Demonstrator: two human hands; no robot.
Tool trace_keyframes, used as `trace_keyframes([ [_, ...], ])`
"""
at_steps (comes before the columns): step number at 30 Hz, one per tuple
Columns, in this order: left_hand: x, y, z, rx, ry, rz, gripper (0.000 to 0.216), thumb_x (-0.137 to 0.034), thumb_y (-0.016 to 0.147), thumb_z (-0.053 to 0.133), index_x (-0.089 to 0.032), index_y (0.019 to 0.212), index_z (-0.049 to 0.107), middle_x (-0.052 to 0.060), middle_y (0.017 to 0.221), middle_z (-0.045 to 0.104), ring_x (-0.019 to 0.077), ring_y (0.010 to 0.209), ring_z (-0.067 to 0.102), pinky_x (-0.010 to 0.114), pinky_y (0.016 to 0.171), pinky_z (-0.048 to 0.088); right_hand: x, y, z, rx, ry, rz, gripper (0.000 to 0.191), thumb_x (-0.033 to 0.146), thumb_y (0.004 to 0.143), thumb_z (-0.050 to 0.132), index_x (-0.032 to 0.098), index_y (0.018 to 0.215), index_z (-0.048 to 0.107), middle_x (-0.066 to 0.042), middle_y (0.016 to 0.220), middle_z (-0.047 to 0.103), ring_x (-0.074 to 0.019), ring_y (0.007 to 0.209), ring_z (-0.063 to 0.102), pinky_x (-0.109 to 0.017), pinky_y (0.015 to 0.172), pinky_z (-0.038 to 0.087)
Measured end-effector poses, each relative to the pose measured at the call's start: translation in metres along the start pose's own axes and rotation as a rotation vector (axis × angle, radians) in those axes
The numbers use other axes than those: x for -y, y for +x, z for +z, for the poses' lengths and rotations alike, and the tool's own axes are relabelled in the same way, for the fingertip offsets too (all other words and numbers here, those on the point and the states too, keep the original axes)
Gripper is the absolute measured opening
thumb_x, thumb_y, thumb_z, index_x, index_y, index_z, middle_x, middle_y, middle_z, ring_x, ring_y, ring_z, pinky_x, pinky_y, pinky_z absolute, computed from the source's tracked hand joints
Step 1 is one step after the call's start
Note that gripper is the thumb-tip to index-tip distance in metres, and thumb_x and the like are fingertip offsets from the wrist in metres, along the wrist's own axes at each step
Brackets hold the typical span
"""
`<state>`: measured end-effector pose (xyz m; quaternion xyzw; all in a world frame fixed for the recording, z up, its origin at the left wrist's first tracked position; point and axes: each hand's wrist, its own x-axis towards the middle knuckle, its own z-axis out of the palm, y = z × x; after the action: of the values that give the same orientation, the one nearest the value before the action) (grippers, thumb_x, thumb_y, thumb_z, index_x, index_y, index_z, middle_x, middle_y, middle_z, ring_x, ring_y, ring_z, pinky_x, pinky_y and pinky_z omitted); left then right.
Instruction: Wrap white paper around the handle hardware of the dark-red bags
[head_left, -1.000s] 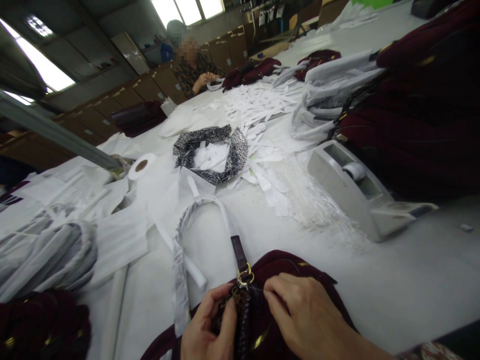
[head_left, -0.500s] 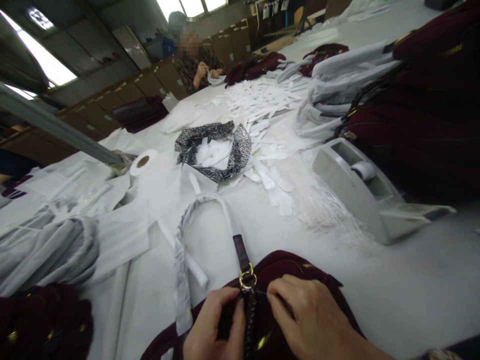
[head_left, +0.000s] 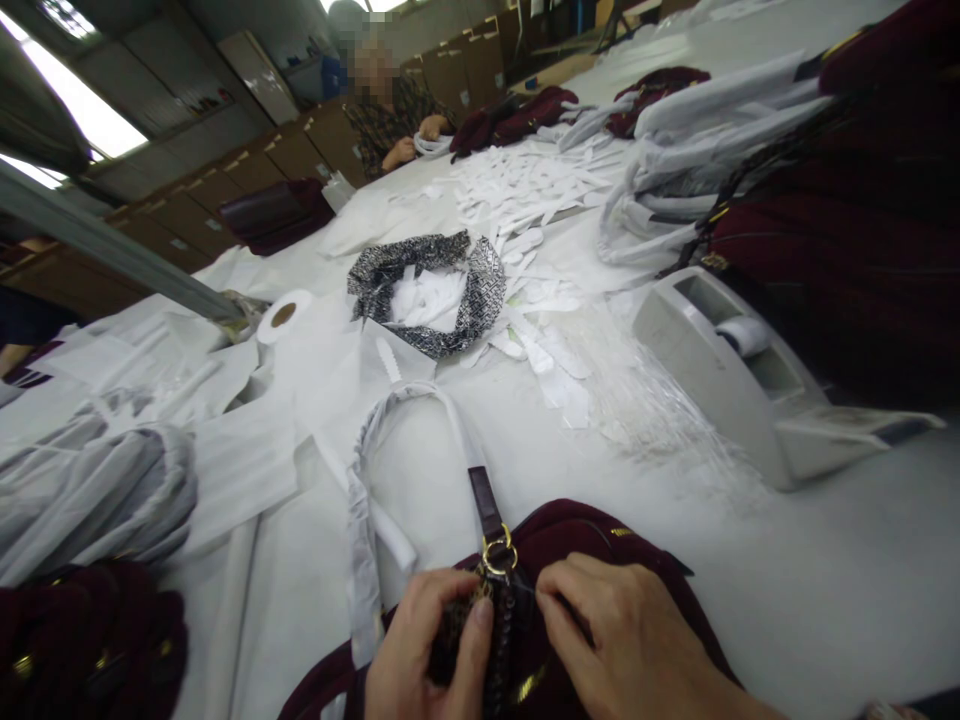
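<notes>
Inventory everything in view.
Bag: 1, dark red, under hands
Handle: 1, white, above bag
Ring: at least 1, gold, above chain
Chain: 1, dark, between hands
Tape dispenser: 1, grey, right
Roll: 1, white, centre left
Patterned wrap: 1, black and white, centre
Strips: many, white, centre to back
Strands: many, clear, by tape dispenser
Other bags: several, dark red, right, back
Wrapped handles: several, white, left
Stacked pieces: several, dark red, bottom left
Boxes: row, brown, back
Windows: several, bright, top
Pole: 1, grey, upper left
Table: 1, white, throughout
Coworker: 1, dark shirt, far side
Left hand: 1, bare, left of chain
Right hand: 1, bare, right of chain
</notes>
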<state>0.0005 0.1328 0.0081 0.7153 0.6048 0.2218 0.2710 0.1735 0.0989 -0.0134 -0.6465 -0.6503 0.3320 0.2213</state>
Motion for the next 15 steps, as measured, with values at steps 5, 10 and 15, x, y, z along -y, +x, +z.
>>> trace_keyframes([
  [5,0.0,0.016,-0.006,0.215,-0.026,-0.066,0.023,-0.036,0.078,0.055,-0.023,0.095,0.063,0.003,0.083,0.063,0.0154,0.07,0.059,0.026,0.066,0.049,-0.002,0.0,0.001,0.016,-0.008,-0.005,0.019,0.018,0.084,0.041,0.023,0.072,0.055,0.001,0.069,0.059,-0.0134,0.062,0.058,-0.026,0.058,0.032],
  [10,-0.009,0.022,-0.011,0.323,-0.031,-0.138,0.017,-0.034,0.076,0.056,-0.021,0.082,0.065,0.003,0.078,0.063,0.019,0.077,0.058,0.029,0.071,0.046,-0.004,0.0,0.004,-0.01,-0.021,-0.024,0.018,0.019,0.083,0.043,0.023,0.071,0.055,0.002,0.067,0.059,-0.0139,0.061,0.058,-0.026,0.057,0.031],
  [15,-0.012,0.024,-0.013,0.376,-0.194,-0.367,0.023,-0.038,0.074,0.057,-0.019,0.084,0.066,0.002,0.076,0.067,0.0183,0.072,0.059,0.028,0.068,0.045,-0.003,-0.001,0.004,-0.045,-0.008,-0.027,0.018,0.019,0.083,0.044,0.023,0.069,0.054,0.002,0.066,0.059,-0.0135,0.06,0.057,-0.026,0.057,0.031],
])
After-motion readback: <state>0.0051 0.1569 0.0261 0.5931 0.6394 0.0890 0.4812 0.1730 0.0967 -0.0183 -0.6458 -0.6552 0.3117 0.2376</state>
